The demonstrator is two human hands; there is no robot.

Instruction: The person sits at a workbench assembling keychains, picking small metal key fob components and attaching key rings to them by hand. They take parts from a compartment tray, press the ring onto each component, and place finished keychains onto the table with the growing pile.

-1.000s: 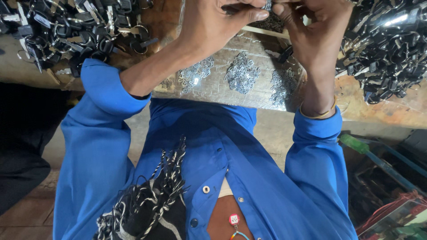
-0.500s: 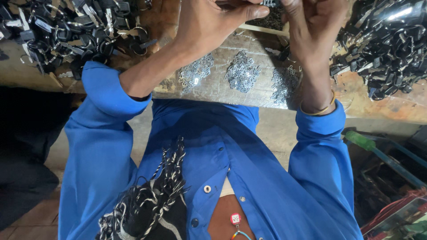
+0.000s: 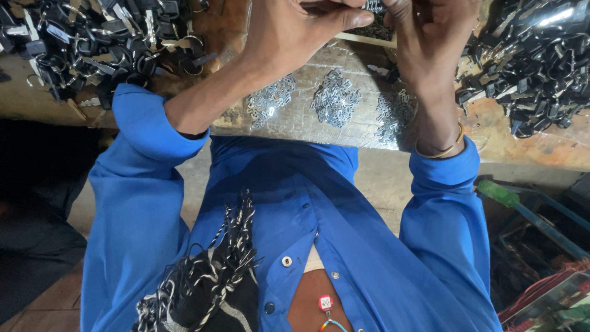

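Observation:
My left hand [image 3: 289,34] and my right hand [image 3: 433,31] meet at the top edge of the view, fingertips pinched together on a small dark metal part [image 3: 372,7] that is mostly cut off by the frame. Both arms wear blue sleeves. Beneath the hands lies a shiny metal plate [image 3: 301,120] on the workbench. On the plate sit three little heaps of small silver pieces [image 3: 335,98].
A big pile of black-headed keys and rings [image 3: 92,43] lies on the bench at the left. Another pile of dark keys [image 3: 531,67] lies at the right. A green-handled tool [image 3: 499,193] and cluttered bins sit low on the right. A black-and-white scarf [image 3: 209,283] hangs at my chest.
Both hands have shifted slightly up toward the top edge of the view, still pinched together. The piles and plate have not moved.

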